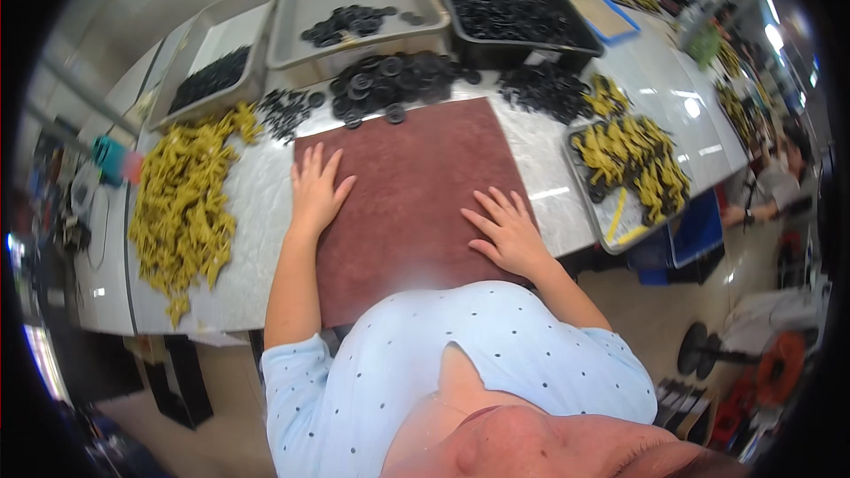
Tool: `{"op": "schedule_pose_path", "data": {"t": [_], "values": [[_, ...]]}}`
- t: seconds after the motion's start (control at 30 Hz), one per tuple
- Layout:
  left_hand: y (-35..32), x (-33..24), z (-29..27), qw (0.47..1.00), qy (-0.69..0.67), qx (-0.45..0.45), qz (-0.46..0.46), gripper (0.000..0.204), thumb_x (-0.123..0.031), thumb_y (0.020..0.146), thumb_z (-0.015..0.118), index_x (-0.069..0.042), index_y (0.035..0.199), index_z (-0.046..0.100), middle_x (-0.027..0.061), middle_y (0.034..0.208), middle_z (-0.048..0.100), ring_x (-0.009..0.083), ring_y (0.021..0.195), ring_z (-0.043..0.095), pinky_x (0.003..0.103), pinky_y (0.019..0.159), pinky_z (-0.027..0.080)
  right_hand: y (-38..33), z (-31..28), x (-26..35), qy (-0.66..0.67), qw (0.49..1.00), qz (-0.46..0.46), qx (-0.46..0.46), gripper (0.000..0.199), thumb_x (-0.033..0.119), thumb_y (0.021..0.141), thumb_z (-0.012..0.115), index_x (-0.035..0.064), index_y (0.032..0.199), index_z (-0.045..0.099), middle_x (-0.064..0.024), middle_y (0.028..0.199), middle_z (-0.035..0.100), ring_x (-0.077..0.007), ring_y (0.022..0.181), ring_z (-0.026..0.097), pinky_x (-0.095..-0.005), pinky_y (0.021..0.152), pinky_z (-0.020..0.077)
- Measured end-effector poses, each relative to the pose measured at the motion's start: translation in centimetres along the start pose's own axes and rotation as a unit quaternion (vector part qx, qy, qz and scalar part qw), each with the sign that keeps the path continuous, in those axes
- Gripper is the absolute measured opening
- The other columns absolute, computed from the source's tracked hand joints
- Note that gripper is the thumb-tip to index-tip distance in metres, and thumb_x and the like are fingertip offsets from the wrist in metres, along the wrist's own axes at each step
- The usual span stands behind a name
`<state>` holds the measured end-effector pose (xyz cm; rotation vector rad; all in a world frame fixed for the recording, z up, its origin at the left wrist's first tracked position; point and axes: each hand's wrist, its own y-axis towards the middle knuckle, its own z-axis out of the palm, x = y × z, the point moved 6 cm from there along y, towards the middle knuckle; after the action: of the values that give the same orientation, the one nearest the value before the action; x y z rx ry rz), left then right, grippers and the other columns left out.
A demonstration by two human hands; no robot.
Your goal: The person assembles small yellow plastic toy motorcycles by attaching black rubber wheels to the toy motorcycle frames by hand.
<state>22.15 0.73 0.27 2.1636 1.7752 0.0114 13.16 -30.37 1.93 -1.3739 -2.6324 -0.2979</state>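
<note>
A reddish-brown cloth mat (416, 186) lies on the table before me. Flat on its left edge rests my left hand (316, 190), fingers spread and holding nothing. My right hand (506, 235) lies at the mat's right side, also with fingers apart and nothing in it. Just past the mat's far edge is a heap of round black discs (390, 80). Small black parts (288, 112) are scattered left of that heap, and another pile of black pieces (544, 91) sits to its right. A large pile of yellow plastic parts (184, 212) spreads left of my left hand.
Along the back stand two grey bins (279, 13) (217, 88) and a black bin (531, 53), each with black parts inside. A metal tray (611, 243) of yellow-and-black pieces sits at the table's right edge. Behind it are a blue tray (624, 34) and another person's arm (753, 212).
</note>
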Motion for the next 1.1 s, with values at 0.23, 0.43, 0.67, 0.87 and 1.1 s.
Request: {"op": "schedule_pose_path", "data": {"t": [0.23,0.43,0.67,0.87,1.1], "values": [[-0.7,1.1,0.2,0.999,0.030,0.004,-0.043,0.058,-0.046,0.088,0.053,-0.015,0.137,0.044,0.0182,0.147,0.030,0.0350,0.138,0.024,0.052,0.111,0.016,0.5,0.2,0.7,0.002,1.000,-0.015,0.009,0.050,0.034,0.085,0.059,0.0173,0.131,0.051,-0.0127,0.144,0.036,-0.0341,0.134,0.029,-0.0527,0.110,0.0177],[-1.0,1.4,-1.4,1.000,0.006,0.019,-0.002,0.054,-0.041,0.090,0.052,-0.014,0.136,0.045,0.0192,0.145,0.034,0.0339,0.136,0.028,0.048,0.110,0.023,0.1,0.1,0.8,-0.010,1.000,-0.013,0.006,0.051,0.037,0.086,0.057,0.0159,0.132,0.050,-0.0129,0.144,0.035,-0.0366,0.133,0.029,-0.0529,0.110,0.0176],[-1.4,10.7,-11.1,0.957,0.191,-0.147,-0.163,0.042,-0.011,0.078,0.064,-0.009,0.119,0.057,0.0127,0.111,0.060,0.0282,0.105,0.054,0.041,0.087,0.044,0.2,0.0,0.5,-0.004,1.000,0.004,0.002,0.050,0.036,0.086,0.057,0.0157,0.132,0.050,-0.0134,0.144,0.036,-0.0358,0.133,0.029,-0.0524,0.110,0.0163],[-0.3,18.7,-10.3,0.936,0.235,0.023,-0.260,0.051,-0.012,0.078,0.067,-0.008,0.127,0.052,0.0102,0.107,0.063,0.0277,0.108,0.052,0.041,0.091,0.043,0.4,0.0,0.5,0.003,1.000,0.006,0.012,0.051,0.037,0.087,0.057,0.0159,0.132,0.049,-0.0134,0.145,0.034,-0.0351,0.134,0.029,-0.0524,0.111,0.0167],[-0.5,15.8,-14.5,0.945,0.211,-0.196,-0.153,0.026,-0.009,0.086,0.056,-0.002,0.110,0.062,0.0153,0.091,0.067,0.0254,0.086,0.063,0.039,0.074,0.050,1.1,-2.8,0.3,0.073,0.992,-0.015,0.097,0.047,0.029,0.083,0.065,0.0102,0.125,0.054,-0.0157,0.138,0.042,-0.0376,0.129,0.035,-0.0497,0.106,0.0301]]}}
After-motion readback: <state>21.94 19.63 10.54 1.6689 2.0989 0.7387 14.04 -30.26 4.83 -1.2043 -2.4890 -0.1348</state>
